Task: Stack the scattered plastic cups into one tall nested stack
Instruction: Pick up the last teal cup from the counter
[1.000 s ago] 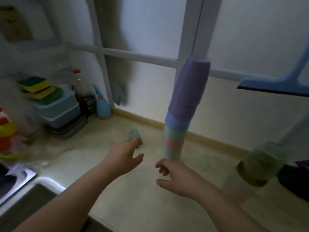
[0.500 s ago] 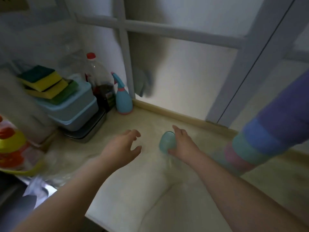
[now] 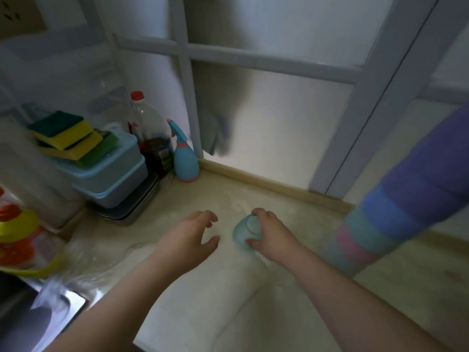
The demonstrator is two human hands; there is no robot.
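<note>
A small teal plastic cup (image 3: 244,231) rests on the beige counter (image 3: 193,295) near its middle, and my right hand (image 3: 272,236) is wrapped around it from the right. My left hand (image 3: 189,238) hovers just left of the cup with fingers spread and nothing in it. A tall nested stack of upside-down cups (image 3: 396,207), pink and teal at the bottom, blue and purple above, stands at the right and leans out of frame at the top.
At the back left are stacked blue containers (image 3: 109,174) topped with sponges (image 3: 68,135), a dark bottle (image 3: 151,141) and a blue spray bottle (image 3: 184,158). A steel sink (image 3: 38,311) lies at the lower left. A frosted window wall (image 3: 266,128) backs the counter.
My view swung left, putting the stack at the right edge. My right hand left the stack's base, reached the teal cup and closed on it. My left hand stayed beside the cup.
</note>
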